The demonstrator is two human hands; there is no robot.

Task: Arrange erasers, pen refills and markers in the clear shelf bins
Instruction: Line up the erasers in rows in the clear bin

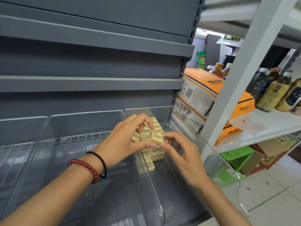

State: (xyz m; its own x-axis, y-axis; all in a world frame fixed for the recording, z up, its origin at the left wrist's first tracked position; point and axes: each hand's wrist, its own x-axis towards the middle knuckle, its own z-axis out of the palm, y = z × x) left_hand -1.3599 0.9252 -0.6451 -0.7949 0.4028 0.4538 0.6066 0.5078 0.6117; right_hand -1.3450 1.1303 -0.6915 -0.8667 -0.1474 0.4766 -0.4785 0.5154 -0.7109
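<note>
Your left hand (pixel 123 141) and right hand (pixel 184 154) both pinched one eraser (pixel 156 137) just above the stack (pixel 156 154) in the rightmost clear bin (pixel 171 185); the best move was lowering it flat, flush against its neighbours.

It's a shop, plainly. Grey metal shelves (pixel 91 82) climb in tiers off a slotted upright (pixel 194 22), the kind retail displays hang on. The lowest tier carries clear bins (pixel 81 115), one holding rows of identical printed erasers (pixel 157 153), which is stock rather than desk clutter. Over on the right a white rack (pixel 244 62) lines up labelled bottled drinks (pixel 273 93). Orange cartons (pixel 203 88) are stacked beside it with barcodes showing, a green box (pixel 236 158) sits below, and pale floor tiles (pixel 276 201) run underfoot.
</note>
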